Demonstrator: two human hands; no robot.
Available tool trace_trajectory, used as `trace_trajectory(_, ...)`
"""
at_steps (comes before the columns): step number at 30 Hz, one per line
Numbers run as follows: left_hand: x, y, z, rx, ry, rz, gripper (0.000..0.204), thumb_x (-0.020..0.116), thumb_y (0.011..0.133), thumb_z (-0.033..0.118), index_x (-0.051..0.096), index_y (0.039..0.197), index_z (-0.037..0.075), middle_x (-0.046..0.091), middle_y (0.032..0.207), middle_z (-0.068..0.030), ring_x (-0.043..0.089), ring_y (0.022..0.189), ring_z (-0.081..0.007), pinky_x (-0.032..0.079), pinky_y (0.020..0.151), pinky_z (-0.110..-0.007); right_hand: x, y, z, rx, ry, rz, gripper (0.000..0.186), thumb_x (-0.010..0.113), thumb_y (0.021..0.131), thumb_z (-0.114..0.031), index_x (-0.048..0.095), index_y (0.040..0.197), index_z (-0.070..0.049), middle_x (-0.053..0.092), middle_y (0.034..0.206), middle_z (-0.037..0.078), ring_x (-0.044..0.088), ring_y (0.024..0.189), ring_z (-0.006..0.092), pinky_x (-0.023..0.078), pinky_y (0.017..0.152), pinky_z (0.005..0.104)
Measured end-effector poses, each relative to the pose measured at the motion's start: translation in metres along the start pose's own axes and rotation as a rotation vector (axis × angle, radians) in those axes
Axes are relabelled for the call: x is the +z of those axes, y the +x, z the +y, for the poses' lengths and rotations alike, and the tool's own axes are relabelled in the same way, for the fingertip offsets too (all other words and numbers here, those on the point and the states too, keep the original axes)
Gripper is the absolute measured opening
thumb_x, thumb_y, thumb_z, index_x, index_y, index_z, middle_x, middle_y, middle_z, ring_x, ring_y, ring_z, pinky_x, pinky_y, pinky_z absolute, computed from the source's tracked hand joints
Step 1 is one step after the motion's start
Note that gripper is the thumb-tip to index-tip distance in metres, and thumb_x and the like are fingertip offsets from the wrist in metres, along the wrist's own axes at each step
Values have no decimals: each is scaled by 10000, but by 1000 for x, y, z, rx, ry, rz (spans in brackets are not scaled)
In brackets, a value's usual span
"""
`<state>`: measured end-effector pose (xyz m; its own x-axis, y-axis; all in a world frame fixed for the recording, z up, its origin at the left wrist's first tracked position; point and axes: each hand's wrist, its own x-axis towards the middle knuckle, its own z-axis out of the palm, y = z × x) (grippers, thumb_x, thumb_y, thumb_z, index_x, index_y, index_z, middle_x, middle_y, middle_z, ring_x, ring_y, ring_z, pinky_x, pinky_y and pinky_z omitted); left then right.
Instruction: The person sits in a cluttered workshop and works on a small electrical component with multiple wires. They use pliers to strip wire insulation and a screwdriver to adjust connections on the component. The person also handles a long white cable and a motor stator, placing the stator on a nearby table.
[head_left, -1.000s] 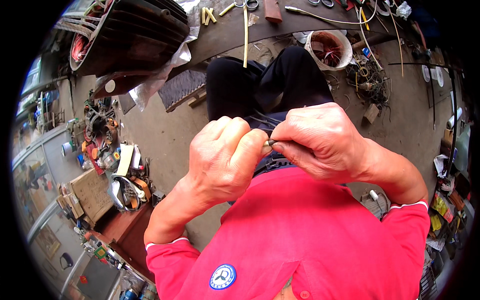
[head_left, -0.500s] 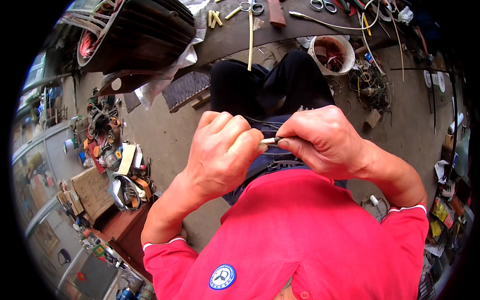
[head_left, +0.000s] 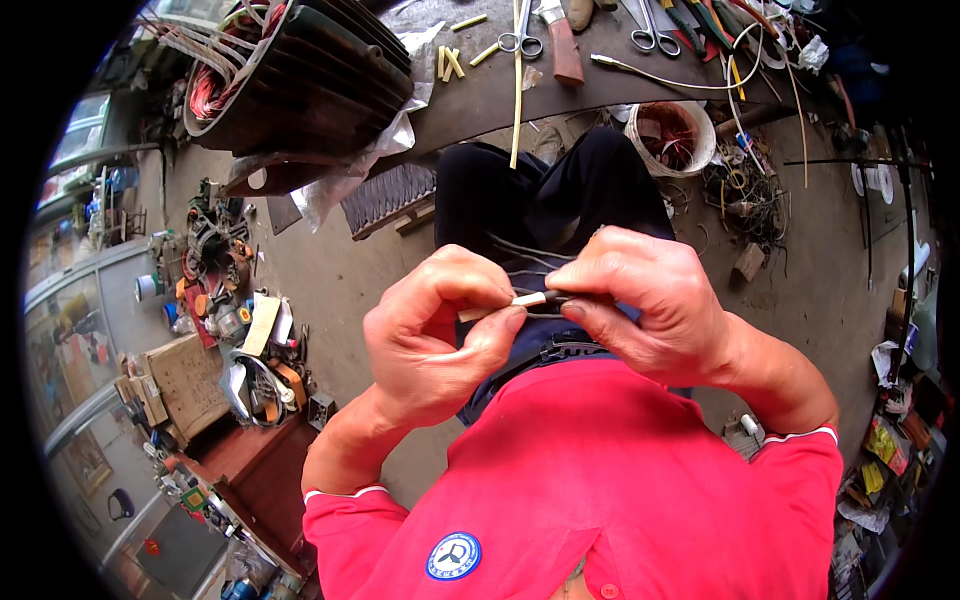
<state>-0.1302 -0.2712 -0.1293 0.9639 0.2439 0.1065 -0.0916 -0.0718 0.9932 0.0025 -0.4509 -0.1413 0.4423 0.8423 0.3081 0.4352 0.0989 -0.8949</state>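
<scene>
Over my lap, my left hand (head_left: 430,325) pinches a short cream-white sleeve (head_left: 529,299) between thumb and forefinger. A paler length of it shows inside the curl of that hand. Close beside it, my right hand (head_left: 650,305) has thumb and forefinger closed on a thin dark lead (head_left: 557,296), whose end meets the sleeve; how far it goes in is hidden. Thin grey wires (head_left: 525,252) run behind the hands across my lap.
The bench ahead bears a finned motor housing (head_left: 320,85) with wires, cut yellowish tubing pieces (head_left: 450,63), scissors (head_left: 521,42), a wooden-handled tool (head_left: 566,55) and a white cable (head_left: 670,78). Beneath stands a white bucket (head_left: 706,140) of copper-coloured wire. Clutter lines both sides.
My left hand has opened its curl and moved back slightly along the sleeve, so more of the sleeve shows. Both hands sit a little lower in view, and the bench has shifted down.
</scene>
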Motion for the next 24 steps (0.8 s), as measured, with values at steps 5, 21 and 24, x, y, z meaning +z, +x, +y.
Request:
trace_trajectory(5, -1, -1, -2, 28, 14, 25, 187, 684, 761, -159, 625, 884, -31, 621, 852, -101, 563, 733, -116, 445, 617, -228, 5, -6, 3, 40, 88, 81, 187, 707, 732, 87, 646, 887, 3, 617, 759, 96, 603, 685, 241, 474, 571, 323)
trace_trajectory(21, -8, 9, -12, 444, 965, -142, 281, 682, 735, 78, 609, 993, -4, 565, 776, -96, 543, 643, -250, 443, 562, -351, -2, 0, 3, -2, -189, 4, 178, 706, 712, 51, 642, 860, -25, 550, 726, 105, 569, 609, 291, 463, 530, 356)
trace_trajectory(24, -6, 2, -5, 318, 918, -265, 188, 646, 739, 114, 594, 898, 30, 515, 751, -81, 530, 645, -242, 460, 567, -352, 7, 6, -1, -101, -233, -13, 192, 692, 685, 77, 652, 839, -32, 587, 711, 114, 588, 603, 277, 464, 516, 366)
